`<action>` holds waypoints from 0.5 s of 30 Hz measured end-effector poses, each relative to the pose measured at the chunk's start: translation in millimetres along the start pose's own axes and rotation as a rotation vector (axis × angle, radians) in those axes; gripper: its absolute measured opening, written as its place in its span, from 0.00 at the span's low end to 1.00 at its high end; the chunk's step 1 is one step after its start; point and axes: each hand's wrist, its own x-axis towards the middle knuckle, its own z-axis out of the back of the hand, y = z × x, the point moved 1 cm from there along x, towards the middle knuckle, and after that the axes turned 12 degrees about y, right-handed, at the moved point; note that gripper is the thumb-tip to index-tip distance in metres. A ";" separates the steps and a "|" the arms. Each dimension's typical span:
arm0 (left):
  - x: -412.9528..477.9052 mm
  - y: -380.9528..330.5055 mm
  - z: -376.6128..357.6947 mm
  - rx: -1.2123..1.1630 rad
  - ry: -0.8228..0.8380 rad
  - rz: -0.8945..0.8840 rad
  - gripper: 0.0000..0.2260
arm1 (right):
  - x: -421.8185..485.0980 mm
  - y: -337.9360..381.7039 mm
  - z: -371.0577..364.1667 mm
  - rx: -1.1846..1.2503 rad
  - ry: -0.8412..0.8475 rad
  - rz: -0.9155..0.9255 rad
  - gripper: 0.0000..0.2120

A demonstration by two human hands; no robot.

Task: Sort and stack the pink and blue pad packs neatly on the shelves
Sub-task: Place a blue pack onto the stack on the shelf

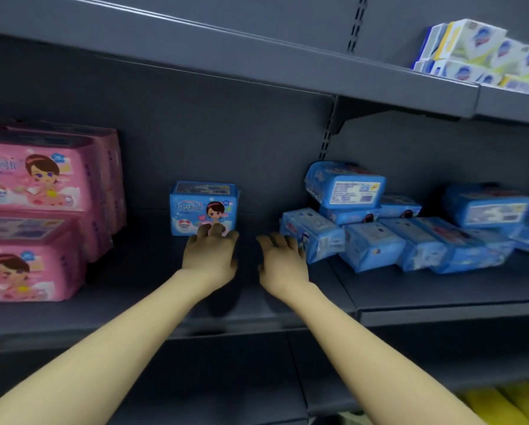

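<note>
Head view, nearest first: how do our hands lie?
— Both are loose and grip nothing. Our left hand [211,253] rests its fingertips on the front of a lone blue pack [204,207] standing upright on the shelf [165,302]; our right hand [283,256] hovers just beside the blue pile [410,231].
— Touching it?
— We cannot tell. The pile sprawls untidily rightward; pink packs [36,210] are stacked at the left.
— And beyond?
— White boxes [478,53] on the upper shelf [257,65].

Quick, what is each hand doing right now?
Left hand: open, fingertips on the upright blue pack.
Right hand: open, holding nothing.
</note>
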 end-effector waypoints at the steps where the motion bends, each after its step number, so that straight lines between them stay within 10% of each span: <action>1: -1.5 -4.5 0.6 -0.003 0.002 -0.010 0.24 | -4.2 -5.2 2.3 0.001 -0.004 -0.018 0.31; 15: 25.9 -92.3 29.8 -0.068 -0.040 -0.097 0.23 | -20.7 -96.3 51.9 0.041 -0.101 -0.112 0.29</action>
